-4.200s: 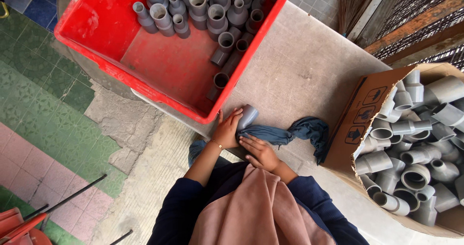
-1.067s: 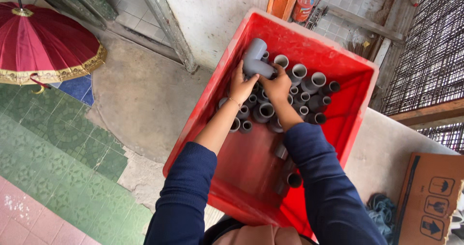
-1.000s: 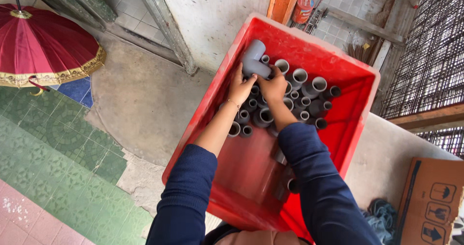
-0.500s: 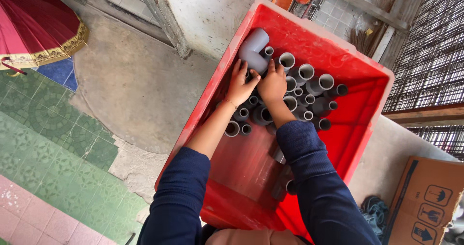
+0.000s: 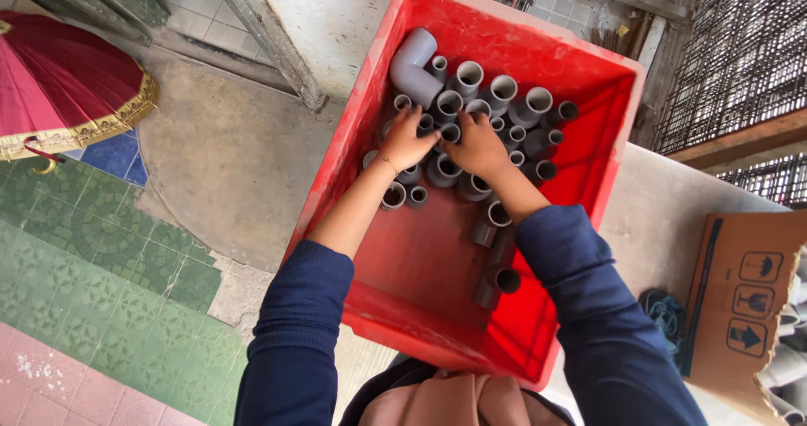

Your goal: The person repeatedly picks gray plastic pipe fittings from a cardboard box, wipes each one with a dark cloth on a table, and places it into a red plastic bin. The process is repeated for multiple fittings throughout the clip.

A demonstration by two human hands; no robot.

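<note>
Both hands are now pressed down among grey pipe fittings [image 5: 471, 132] at far end of red crate [image 5: 437, 283]. Left hand [image 5: 406, 138]: fingers curled over fittings; whether one is gripped can't be told. Right hand [image 5: 476, 145]: same. Large grey elbow [image 5: 414, 66], held up a sec ago, is let go and lies at far-left corner. Cardboard box [image 5: 740, 300] is seen at right.
</note>
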